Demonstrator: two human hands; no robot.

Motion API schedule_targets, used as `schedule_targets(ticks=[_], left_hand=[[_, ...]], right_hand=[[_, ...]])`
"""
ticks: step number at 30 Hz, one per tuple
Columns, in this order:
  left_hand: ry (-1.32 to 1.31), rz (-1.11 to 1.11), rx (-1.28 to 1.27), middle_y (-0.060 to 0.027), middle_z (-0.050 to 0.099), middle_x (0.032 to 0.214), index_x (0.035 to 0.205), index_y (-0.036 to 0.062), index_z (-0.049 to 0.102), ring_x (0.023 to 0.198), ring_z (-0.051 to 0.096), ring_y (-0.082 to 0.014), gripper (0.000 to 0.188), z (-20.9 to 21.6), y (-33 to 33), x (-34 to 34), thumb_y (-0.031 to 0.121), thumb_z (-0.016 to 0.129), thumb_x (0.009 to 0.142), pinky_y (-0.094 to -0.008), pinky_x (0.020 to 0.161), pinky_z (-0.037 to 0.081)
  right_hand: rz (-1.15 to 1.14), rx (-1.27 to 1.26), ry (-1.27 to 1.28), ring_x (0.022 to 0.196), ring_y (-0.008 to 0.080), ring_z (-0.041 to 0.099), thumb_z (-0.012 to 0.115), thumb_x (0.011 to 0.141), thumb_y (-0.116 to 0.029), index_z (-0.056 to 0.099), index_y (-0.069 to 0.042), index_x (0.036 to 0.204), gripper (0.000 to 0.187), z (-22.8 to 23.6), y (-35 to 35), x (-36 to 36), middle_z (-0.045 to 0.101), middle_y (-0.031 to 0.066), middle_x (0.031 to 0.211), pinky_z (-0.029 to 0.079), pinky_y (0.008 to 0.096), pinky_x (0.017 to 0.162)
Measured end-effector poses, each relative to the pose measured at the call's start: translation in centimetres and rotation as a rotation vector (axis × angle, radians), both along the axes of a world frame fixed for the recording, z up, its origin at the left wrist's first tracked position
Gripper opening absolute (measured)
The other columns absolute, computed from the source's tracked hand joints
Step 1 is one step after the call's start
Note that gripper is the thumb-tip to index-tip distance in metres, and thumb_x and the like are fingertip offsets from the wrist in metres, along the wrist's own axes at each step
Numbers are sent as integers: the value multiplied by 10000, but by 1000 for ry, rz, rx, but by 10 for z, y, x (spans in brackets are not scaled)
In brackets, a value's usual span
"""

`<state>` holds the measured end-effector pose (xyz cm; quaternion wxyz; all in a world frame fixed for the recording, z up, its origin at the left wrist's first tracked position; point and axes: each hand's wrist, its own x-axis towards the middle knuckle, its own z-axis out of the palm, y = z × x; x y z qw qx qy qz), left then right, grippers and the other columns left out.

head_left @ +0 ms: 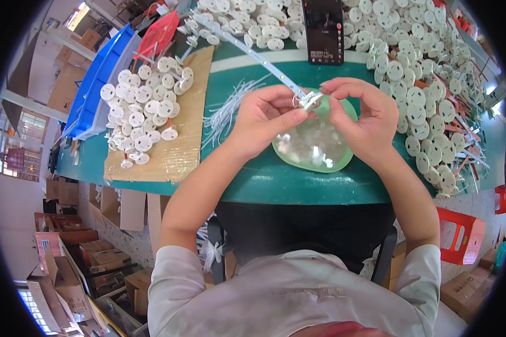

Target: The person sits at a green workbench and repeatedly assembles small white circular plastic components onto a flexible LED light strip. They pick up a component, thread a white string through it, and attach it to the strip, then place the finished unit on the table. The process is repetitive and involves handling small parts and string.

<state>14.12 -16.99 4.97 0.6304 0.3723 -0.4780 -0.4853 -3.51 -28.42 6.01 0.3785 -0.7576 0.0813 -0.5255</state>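
Note:
Between the thumb and fingers of my left hand point(264, 117) is the lower end of a narrow LED strip point(262, 62), which slants away to the upper left. A white round end piece point(311, 101) with thin wires sits at that end, beside my left thumb. My right hand point(370, 115) is right next to the end piece, its fingers bent in a pinch; anything between them is too small to make out. Below both hands stands a light green bowl point(316, 167) holding small, shiny, clear-looking pieces.
White round pieces point(143, 112) are heaped on cardboard point(185, 151) at left. A bundle of white strands point(225, 115) lies beside it. Large piles of similar discs point(416, 112) fill the right and back. A phone point(324, 31) stands at the back; a blue bin point(98, 78) is far left.

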Motion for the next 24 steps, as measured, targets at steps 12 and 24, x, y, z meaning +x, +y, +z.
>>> schedule_targets(ticks=[12,24], left_hand=[[-158,191,-77,-138,677,1160,1205,-60,593,1041,653,-198,333,1,-3,10,-21,669,883,-363,953,522],[-271,287,-131,-129,665,1141,1464,44,320,1024,631,-169,773,5,-4,9,-88,712,811,-341,933,500]], right_hand=[[-137,439,358,701,171,673,564,920,-64,595,3,971,90,45,-29,5,716,125,851,526,307,665],[371,-473,763,950,358,624,675,783,-62,640,-16,1058,281,18,3,-5,647,175,989,508,429,822]])
